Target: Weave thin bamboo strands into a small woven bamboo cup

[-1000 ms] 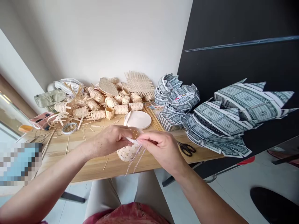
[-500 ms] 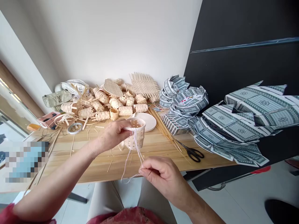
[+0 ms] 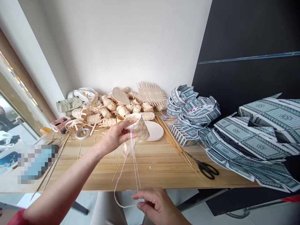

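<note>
My left hand (image 3: 114,137) grips a small woven basket (image 3: 139,127) of pale wood strips, tilted with its open mouth toward the left. Thin white cord (image 3: 127,178) hangs from the basket in long strands and loops low near the table's front edge. My right hand (image 3: 154,203) is below that edge, pinching the cord between its fingers. A wider pale strip (image 3: 126,150) dangles just under the basket. The part of the basket inside my left hand's grip is hidden.
The wooden table (image 3: 150,175) holds a heap of woven pieces (image 3: 105,109), a white round plate (image 3: 154,130), loose skewers (image 3: 173,140), black-handled scissors (image 3: 206,169), a tape roll (image 3: 82,133) and stacks of folded printed card (image 3: 253,137). A pixelated patch (image 3: 37,162) covers the left.
My right hand has moved down and toward me, drawing the cord out longer. My left hand has tilted the basket over. The whole view has shifted as my head turned.
</note>
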